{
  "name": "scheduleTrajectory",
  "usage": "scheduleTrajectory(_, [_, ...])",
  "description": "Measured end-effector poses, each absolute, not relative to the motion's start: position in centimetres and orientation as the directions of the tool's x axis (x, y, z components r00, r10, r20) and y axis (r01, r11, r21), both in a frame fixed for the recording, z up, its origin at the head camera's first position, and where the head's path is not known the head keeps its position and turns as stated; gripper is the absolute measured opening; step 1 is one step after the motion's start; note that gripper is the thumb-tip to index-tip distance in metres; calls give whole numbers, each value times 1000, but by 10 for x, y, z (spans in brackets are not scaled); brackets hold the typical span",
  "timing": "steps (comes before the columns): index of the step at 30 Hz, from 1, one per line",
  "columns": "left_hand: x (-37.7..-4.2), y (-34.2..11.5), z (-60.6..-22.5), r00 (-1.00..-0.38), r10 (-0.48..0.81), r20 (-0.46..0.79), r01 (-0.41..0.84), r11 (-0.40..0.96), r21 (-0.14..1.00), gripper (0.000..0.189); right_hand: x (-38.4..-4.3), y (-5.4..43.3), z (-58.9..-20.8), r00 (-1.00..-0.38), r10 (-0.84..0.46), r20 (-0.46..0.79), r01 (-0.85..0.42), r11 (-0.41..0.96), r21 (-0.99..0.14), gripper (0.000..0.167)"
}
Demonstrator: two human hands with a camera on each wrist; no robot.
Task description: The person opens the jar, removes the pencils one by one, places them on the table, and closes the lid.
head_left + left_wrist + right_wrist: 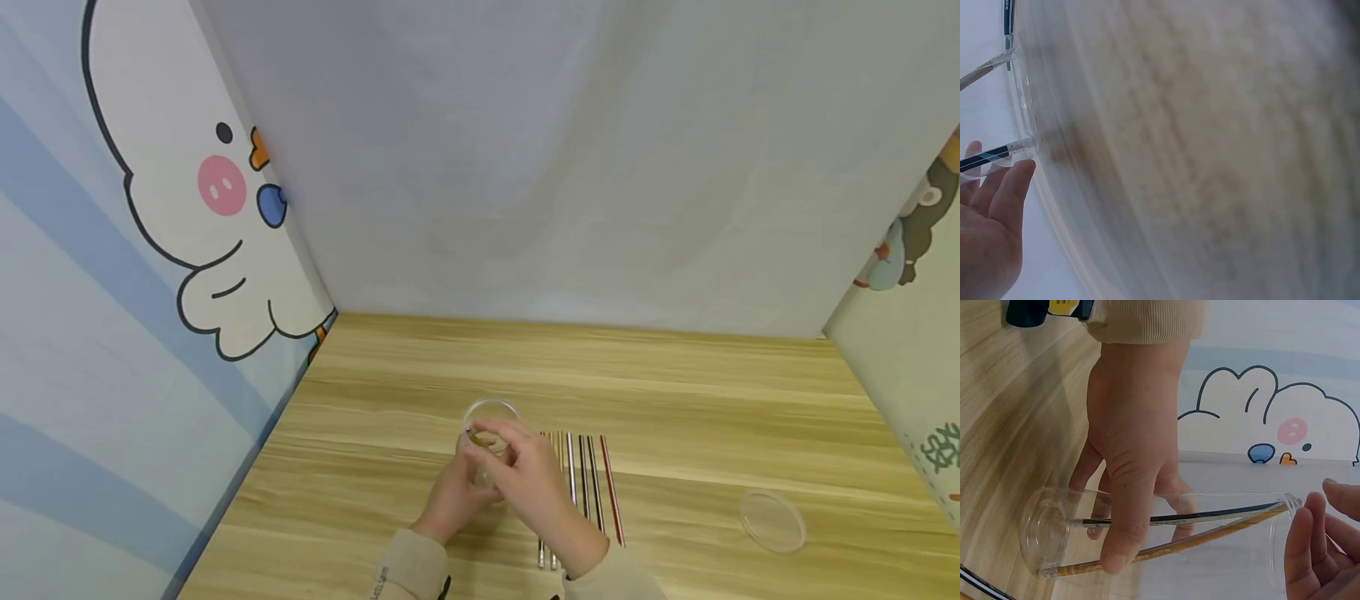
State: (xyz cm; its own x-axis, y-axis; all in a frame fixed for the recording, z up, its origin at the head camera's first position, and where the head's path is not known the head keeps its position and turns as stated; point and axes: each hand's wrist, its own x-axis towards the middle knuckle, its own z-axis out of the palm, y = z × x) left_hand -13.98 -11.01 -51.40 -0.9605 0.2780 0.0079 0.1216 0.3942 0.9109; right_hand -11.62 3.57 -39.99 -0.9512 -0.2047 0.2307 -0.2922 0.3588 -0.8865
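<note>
Head view showed a clear jar of pencils over the surface, fingers of the left hand clasping it; whether the right hand gripped anything at its mouth, I couldn't tell. Loose pencils lay just right.

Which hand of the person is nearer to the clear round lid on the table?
The right hand: it is at the mouth of the clear container, left of the lid. The left hand is farther left, around the container.

Head: above, facing forward-down. Wrist views: close in. Head, right wrist share hands, cup.
</note>
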Motion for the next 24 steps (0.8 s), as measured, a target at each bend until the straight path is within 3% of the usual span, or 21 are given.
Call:
scheduleTrajectory(14, [-140, -110, -514, -960, 280, 26, 141, 401, 905, 89, -120, 30, -398, -933, -214, 289, -359, 514, -779, 26])
scheduleTrajectory(24, [-139, -109, -514, -961, 271, 50, 164, 417, 894, 100, -120, 31, -399, -942, -212, 259, -332, 490, -806, 23])
